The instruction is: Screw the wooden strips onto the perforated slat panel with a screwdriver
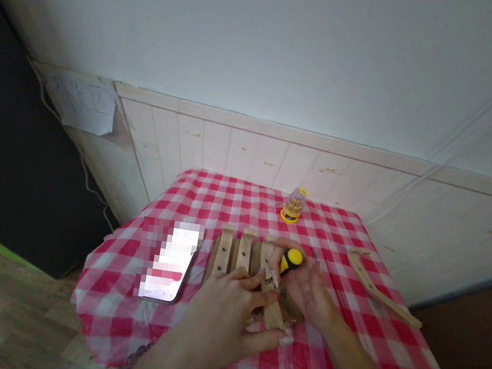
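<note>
A small wooden rack (230,255) of pale slats lies on a red-and-white checked tablecloth (322,356). My left hand (226,317) rests on its near end, fingers curled over a slat and holding it down. My right hand (305,283) grips a screwdriver with a yellow-and-black handle (291,260), tip pointed down at the slat between my hands.
A phone (169,262) with a lit screen lies to the left of the rack. A yellow screwdriver-bit holder (293,206) stands at the table's far side. A curved wooden piece (378,287) lies at the right. White panelled wall behind, floor to the left.
</note>
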`<state>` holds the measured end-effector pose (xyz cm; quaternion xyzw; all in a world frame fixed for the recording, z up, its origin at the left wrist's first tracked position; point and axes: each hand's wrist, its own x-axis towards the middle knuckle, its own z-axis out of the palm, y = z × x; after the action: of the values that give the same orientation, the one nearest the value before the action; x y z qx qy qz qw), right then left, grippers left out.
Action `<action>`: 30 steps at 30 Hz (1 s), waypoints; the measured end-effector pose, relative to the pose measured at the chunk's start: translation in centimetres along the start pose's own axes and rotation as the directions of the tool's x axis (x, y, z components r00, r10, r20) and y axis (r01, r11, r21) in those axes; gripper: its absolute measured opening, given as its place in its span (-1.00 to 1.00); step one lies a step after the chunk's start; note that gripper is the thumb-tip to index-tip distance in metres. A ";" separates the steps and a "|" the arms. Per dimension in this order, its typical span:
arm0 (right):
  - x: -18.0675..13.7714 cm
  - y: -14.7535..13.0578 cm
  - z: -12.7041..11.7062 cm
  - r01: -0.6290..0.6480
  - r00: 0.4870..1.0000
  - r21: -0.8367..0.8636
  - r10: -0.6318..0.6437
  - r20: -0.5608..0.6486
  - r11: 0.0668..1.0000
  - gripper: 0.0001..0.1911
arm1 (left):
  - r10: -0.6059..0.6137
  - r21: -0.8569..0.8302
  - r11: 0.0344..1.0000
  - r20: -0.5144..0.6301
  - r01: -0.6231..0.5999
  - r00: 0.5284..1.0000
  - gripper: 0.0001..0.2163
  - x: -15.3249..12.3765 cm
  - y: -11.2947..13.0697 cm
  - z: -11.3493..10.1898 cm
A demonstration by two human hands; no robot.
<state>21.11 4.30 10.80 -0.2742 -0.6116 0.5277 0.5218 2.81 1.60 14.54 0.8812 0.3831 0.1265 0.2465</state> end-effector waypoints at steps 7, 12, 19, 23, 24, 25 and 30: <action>-0.6 0.3 -0.2 0.044 0.999 -0.054 -0.043 0.021 0.998 -0.55 | -0.003 0.000 1.000 0.008 0.003 1.000 -0.62 0.0 -0.1 0.0; -0.7 0.1 -0.7 0.196 0.977 -0.191 -0.176 0.120 0.962 -0.68 | -0.004 0.004 1.000 0.023 0.004 1.000 -0.66 0.0 0.2 -0.2; -0.6 0.2 -0.1 0.168 0.975 -0.043 -0.160 0.153 0.985 -0.73 | -0.010 -0.001 1.000 0.028 0.010 1.000 -0.72 -0.1 0.2 -0.1; -0.5 0.5 0.2 0.076 0.995 -0.030 -0.074 0.060 0.997 -0.54 | -0.002 -0.008 1.000 0.016 0.002 1.000 -0.69 0.0 -0.1 0.1; -0.4 0.6 0.2 0.043 0.998 -0.002 -0.043 0.045 0.999 -0.47 | -0.003 -0.010 1.000 0.015 0.003 1.000 -0.69 0.0 -0.1 0.1; -0.4 0.7 0.2 0.023 0.999 0.027 -0.024 0.033 0.999 -0.44 | -0.004 -0.010 1.000 0.016 0.004 1.000 -0.69 0.0 -0.2 0.2; -0.5 0.9 -0.1 0.099 0.995 -0.006 -0.099 0.007 0.995 -0.60 | 0.004 0.005 1.000 0.018 -0.004 1.000 -0.64 -0.1 -0.2 0.2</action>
<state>21.15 4.10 9.78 -0.2432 -0.6279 0.5002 0.5445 2.71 1.53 14.23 0.8836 0.3797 0.1182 0.2472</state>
